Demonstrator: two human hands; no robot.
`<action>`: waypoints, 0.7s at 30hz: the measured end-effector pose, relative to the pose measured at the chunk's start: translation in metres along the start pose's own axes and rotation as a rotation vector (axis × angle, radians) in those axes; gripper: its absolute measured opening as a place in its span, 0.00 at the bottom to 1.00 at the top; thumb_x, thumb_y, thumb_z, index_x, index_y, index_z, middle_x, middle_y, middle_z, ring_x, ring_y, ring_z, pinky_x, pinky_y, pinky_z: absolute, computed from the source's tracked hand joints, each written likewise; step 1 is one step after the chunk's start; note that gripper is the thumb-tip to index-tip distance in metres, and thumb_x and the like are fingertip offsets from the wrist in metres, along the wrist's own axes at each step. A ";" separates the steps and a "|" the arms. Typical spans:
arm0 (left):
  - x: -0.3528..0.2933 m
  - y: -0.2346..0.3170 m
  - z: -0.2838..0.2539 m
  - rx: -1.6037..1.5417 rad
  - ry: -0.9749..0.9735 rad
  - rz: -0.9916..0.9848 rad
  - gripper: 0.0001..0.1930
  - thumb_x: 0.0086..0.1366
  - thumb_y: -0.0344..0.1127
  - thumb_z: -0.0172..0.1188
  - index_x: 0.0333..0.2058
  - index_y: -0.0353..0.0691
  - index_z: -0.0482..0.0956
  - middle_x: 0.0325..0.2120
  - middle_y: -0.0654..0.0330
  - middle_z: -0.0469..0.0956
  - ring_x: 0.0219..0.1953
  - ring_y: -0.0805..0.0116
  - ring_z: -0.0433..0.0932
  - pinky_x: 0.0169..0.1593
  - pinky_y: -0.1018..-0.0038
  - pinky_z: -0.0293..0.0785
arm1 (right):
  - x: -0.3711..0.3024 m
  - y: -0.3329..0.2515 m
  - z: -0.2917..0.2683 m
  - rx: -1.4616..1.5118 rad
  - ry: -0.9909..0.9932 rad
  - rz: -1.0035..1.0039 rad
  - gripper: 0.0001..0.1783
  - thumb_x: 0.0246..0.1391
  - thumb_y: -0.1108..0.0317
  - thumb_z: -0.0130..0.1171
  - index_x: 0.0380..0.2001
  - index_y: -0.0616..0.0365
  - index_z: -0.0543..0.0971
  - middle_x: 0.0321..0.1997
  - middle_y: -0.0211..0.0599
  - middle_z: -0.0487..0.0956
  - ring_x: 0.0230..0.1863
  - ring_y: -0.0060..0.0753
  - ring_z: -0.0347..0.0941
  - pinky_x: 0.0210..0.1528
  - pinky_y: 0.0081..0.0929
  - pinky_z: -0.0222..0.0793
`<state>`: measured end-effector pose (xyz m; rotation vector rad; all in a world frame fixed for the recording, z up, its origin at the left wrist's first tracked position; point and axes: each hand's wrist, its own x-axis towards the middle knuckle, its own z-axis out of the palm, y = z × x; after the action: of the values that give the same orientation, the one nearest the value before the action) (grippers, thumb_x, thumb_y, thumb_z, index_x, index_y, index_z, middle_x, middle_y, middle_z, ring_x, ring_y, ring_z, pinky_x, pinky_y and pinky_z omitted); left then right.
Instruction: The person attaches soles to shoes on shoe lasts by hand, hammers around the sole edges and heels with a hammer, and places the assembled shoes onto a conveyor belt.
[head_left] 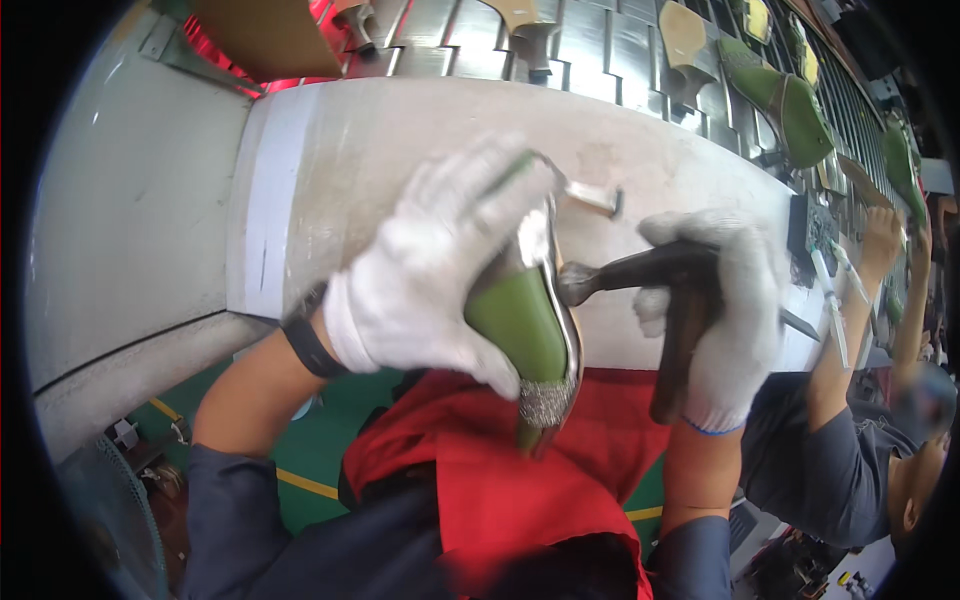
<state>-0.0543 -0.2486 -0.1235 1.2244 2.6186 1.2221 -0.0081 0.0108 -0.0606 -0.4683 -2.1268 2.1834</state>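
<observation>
My left hand (pixel 430 260), in a white knitted glove, is closed round a green shoe (pixel 518 322) with a shiny silver section and a rough, grey-silver band near its lower end. The glove covers part of the shoe's upper end. In my right hand (pixel 748 310), also gloved, is a dark hammer (pixel 645 268). Its rounded face is right beside the shoe's edge; whether they touch I cannot tell. A short pale piece with a dark tip (pixel 597 198) shows beyond the shoe; I cannot tell whether it is joined to it.
A pale worktable (pixel 340 190) lies under my hands. Beyond it runs a metal slat conveyor (pixel 590 62) carrying tan pieces and green shoes (pixel 790 105). A co-worker's arm (pixel 850 300) reaches in at right, near white brush-like tools (pixel 830 305). A pale panel (pixel 140 220) stands at left.
</observation>
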 end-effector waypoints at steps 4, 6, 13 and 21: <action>0.000 0.013 0.014 -0.063 0.036 -0.002 0.78 0.23 0.60 0.90 0.77 0.37 0.63 0.75 0.33 0.62 0.76 0.25 0.61 0.76 0.33 0.55 | -0.002 0.009 0.001 0.127 0.107 0.056 0.19 0.78 0.62 0.55 0.47 0.73 0.81 0.42 0.58 0.87 0.30 0.41 0.87 0.32 0.28 0.85; -0.003 0.012 0.015 -0.058 0.007 -0.017 0.79 0.26 0.66 0.89 0.77 0.35 0.63 0.75 0.30 0.61 0.76 0.24 0.61 0.77 0.33 0.54 | -0.008 0.017 -0.003 0.172 0.119 0.059 0.19 0.78 0.61 0.56 0.46 0.74 0.81 0.44 0.58 0.87 0.34 0.42 0.88 0.33 0.29 0.86; 0.002 0.006 0.014 -0.040 -0.059 0.002 0.79 0.29 0.74 0.86 0.77 0.32 0.62 0.75 0.28 0.61 0.76 0.22 0.62 0.78 0.33 0.51 | 0.031 0.027 -0.017 -0.307 -0.098 -0.179 0.20 0.78 0.58 0.53 0.52 0.68 0.79 0.43 0.54 0.87 0.23 0.32 0.82 0.23 0.20 0.73; 0.003 0.005 0.013 -0.041 -0.068 -0.040 0.79 0.25 0.69 0.89 0.75 0.32 0.65 0.73 0.28 0.63 0.74 0.21 0.63 0.76 0.33 0.55 | 0.018 0.002 0.009 -0.059 0.005 0.086 0.22 0.67 0.51 0.59 0.40 0.64 0.80 0.35 0.57 0.85 0.17 0.34 0.76 0.18 0.24 0.68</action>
<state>-0.0492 -0.2358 -0.1283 1.1793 2.5442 1.2000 -0.0272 0.0064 -0.0658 -0.5791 -2.2137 2.1645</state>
